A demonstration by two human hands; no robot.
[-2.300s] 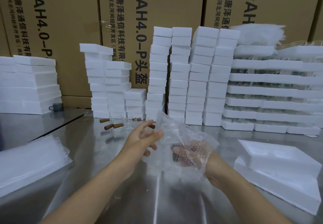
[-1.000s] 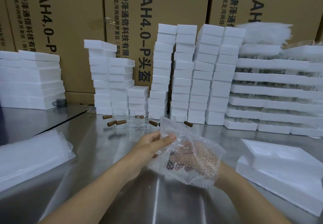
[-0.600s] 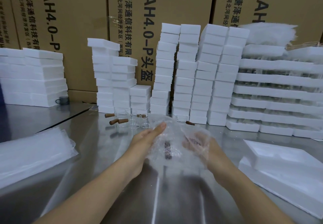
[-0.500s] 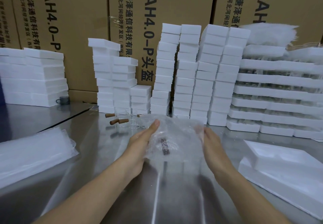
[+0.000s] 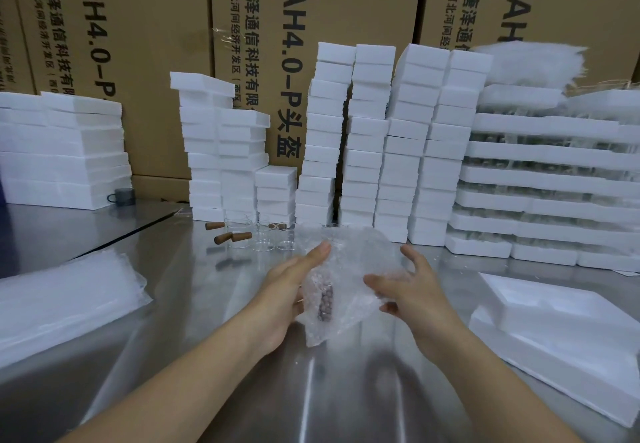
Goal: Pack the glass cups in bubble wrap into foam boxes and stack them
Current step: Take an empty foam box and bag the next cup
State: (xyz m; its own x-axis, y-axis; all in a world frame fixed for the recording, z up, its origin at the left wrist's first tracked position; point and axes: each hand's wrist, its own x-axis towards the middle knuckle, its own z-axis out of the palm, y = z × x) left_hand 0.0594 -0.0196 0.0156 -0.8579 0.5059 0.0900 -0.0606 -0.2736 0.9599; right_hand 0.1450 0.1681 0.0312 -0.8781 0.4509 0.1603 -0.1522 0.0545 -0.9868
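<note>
Head view, cup (image 5: 327, 300) blurred inside bubble wrap (image 5: 349, 262)

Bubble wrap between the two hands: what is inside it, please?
A long dark brown piece shows through the bubble wrap, between the left hand and the right hand. It may be a cup handle. The glass itself is hidden by the bubbles.
</note>
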